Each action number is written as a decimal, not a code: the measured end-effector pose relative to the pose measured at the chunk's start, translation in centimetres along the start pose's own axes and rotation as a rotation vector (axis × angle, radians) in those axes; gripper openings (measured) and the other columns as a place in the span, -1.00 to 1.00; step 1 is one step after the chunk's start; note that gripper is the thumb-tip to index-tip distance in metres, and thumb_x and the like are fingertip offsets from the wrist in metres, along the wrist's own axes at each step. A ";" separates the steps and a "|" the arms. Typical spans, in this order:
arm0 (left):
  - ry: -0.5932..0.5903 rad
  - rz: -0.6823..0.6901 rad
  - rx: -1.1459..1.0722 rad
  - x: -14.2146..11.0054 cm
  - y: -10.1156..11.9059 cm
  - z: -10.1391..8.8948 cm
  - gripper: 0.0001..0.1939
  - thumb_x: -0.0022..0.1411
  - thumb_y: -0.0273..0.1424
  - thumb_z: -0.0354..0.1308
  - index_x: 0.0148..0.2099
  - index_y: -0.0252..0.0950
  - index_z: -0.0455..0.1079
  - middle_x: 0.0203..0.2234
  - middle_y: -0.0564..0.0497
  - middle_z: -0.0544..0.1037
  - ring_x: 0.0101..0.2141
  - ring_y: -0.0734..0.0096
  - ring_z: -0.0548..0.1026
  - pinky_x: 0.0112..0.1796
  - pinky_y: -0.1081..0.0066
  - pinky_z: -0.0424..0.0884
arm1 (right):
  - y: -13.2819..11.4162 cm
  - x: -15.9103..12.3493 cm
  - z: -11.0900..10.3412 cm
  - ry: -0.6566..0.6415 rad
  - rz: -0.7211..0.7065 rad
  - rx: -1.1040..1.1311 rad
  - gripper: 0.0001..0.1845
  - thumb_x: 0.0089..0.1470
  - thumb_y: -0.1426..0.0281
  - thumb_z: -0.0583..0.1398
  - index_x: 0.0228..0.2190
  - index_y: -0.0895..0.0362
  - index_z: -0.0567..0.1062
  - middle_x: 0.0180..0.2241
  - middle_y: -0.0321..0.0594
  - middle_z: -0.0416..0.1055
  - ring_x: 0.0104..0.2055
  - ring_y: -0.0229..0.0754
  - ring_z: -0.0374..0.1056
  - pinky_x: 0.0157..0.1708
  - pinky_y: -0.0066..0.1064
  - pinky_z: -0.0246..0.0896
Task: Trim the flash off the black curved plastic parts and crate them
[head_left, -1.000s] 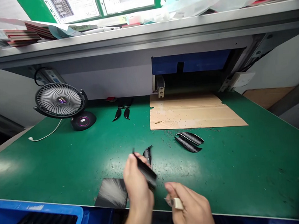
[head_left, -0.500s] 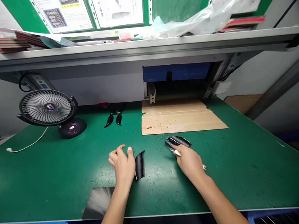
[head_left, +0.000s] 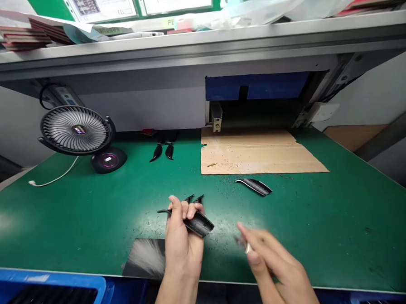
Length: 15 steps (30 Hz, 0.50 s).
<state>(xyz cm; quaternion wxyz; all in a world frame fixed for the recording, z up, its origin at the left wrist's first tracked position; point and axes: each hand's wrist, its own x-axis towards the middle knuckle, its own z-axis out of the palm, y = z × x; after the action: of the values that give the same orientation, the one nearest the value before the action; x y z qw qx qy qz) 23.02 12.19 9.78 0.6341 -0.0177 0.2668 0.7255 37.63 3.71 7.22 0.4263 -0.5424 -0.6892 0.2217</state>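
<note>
My left hand [head_left: 184, 237] is closed around a curved black plastic piece [head_left: 199, 224], with its thin tail sticking out past the thumb and its wide end to the right. Just beyond these fingers show two dark pointed tips [head_left: 199, 199]; whether they are held too is hidden. My right hand [head_left: 278, 261] is lower right, pinching a small tool with a cream-coloured handle [head_left: 248, 248]; its dark working end is smeared by motion. Another curved black piece [head_left: 255, 186] rests on the green table, apart from both hands.
A brown cardboard sheet [head_left: 257, 156] lies at the back right. Back left are a fan [head_left: 77, 131] and several black leaf-shaped parts [head_left: 169, 151]. A dark picture card [head_left: 143, 258] lies by the front edge. A blue bin [head_left: 103, 286] holds black pieces. Dark shavings dot the table.
My left hand has turned and now grips a black piece. My right hand has drawn back toward me with the tool, away from the piece near the cardboard. The view has shifted.
</note>
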 end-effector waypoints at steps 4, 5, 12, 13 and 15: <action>-0.039 0.076 -0.155 -0.6 1.2 0.1 -0.51 0.24 -0.33 0.15 -0.57 -0.26 -0.10 -0.67 0.20 -0.11 -0.64 0.59 0.02 -0.51 0.50 0.32 | -0.6 -0.5 2.2 -0.113 0.129 0.220 -0.66 0.28 0.34 0.06 0.04 0.03 0.45 -0.37 -0.23 0.41 -0.40 -0.22 0.37 -0.41 -0.48 0.29; -0.036 0.092 -0.170 -0.9 1.3 0.1 -0.49 0.22 -0.33 0.13 -0.57 -0.25 -0.15 -0.68 0.19 -0.14 -0.64 0.57 -0.01 -0.53 0.49 0.30 | -0.9 -0.2 2.6 -0.125 0.157 0.246 -0.67 0.27 0.32 0.06 0.01 0.03 0.47 -0.39 -0.24 0.40 -0.43 -0.22 0.35 -0.44 -0.48 0.26; -0.054 0.190 -0.115 -1.9 1.3 0.2 -0.56 0.11 -0.41 0.03 -0.58 -0.26 -0.24 -0.69 0.17 -0.17 -0.64 0.55 -0.09 -0.62 0.52 0.12 | -1.9 1.3 2.5 -0.280 0.218 0.255 -0.66 0.26 0.21 0.05 -0.28 0.01 0.60 -0.55 -0.31 0.31 -0.52 -0.24 0.26 -0.56 -0.48 0.09; -0.057 0.191 -0.107 -1.9 1.3 0.2 -0.57 0.10 -0.41 0.02 -0.58 -0.26 -0.24 -0.69 0.16 -0.17 -0.64 0.55 -0.10 -0.63 0.53 0.10 | -1.9 1.4 2.4 -0.269 0.222 0.246 -0.66 0.26 0.21 0.05 -0.32 0.01 0.60 -0.56 -0.32 0.31 -0.52 -0.24 0.27 -0.56 -0.48 0.08; -0.058 0.194 -0.090 -2.0 1.2 0.2 -0.57 0.10 -0.41 0.01 -0.58 -0.26 -0.24 -0.69 0.16 -0.18 -0.64 0.54 -0.12 -0.64 0.53 0.06 | -1.8 1.4 2.4 -0.245 0.227 0.221 -0.64 0.26 0.21 0.05 -0.39 0.03 0.58 -0.56 -0.32 0.32 -0.53 -0.25 0.28 -0.56 -0.47 0.08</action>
<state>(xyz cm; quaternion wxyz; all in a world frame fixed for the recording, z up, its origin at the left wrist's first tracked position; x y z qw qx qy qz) 22.34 10.39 11.12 0.5671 0.0007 0.2161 0.7948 34.52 4.80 7.80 0.3684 -0.5353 -0.6418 0.4073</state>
